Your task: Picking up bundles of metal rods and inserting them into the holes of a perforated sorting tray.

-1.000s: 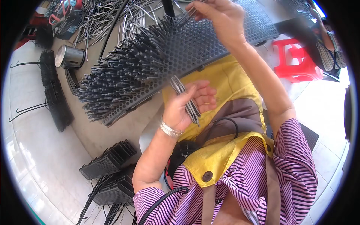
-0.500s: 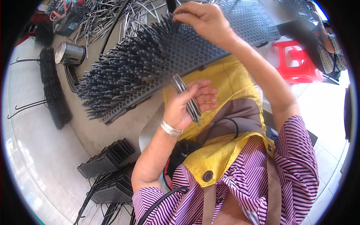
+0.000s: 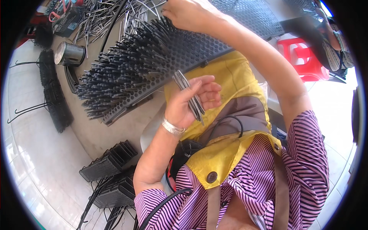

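Note:
A small bundle of thin grey strips (image 3: 183, 85) lies across my left hand (image 3: 191, 100), held under the thumb with the fingers curled. Beyond it slants a dark perforated board (image 3: 191, 51), its left part crowded with upright dark strips (image 3: 126, 71) standing in the holes. My right hand (image 3: 188, 15) reaches over the board to the far edge of these strips. Its fingertips are pinched together by the strip tops; whatever they hold is too small or hidden to make out. Bare holes show on the board to the right of the standing strips.
Loose grey strips (image 3: 103, 23) lie in a heap behind the board. A metal can (image 3: 71, 54) stands to the left. Black brush-like pieces with hooked wires (image 3: 55, 90) lean at the far left, and black racks (image 3: 109, 161) sit below. A red stool (image 3: 303, 57) stands right, near another person's arm (image 3: 332, 36).
My right hand has moved a little left and farther away, over the far edge of the standing strips. My left hand keeps the bundle and has barely shifted.

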Demonstrator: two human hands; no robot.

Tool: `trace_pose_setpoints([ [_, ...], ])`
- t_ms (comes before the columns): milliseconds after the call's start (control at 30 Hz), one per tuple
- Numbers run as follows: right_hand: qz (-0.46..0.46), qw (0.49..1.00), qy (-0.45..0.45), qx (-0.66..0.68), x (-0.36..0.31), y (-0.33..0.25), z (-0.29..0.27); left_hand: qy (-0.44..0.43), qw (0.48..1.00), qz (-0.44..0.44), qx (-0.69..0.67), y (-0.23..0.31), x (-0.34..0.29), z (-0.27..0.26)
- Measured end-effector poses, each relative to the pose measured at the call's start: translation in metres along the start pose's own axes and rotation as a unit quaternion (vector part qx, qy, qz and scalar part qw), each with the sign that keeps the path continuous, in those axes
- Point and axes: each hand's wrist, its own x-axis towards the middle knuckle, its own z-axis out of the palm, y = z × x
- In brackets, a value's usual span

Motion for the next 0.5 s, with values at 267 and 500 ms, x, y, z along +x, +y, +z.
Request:
trace_pose_setpoints([
  [267, -0.001, 0.994, 0.077, 0.083, -0.051, -0.016, 0.000, -0.031, 0.999, 0.002, -0.017, 0.001, -0.002, 0.000],
  [500, 0.107, 0.887, -0.207, 0.398, -0.095, -0.033, -0.005, -0.063, 0.997, -0.019, 0.048, 0.001, -0.003, 0.002],
])
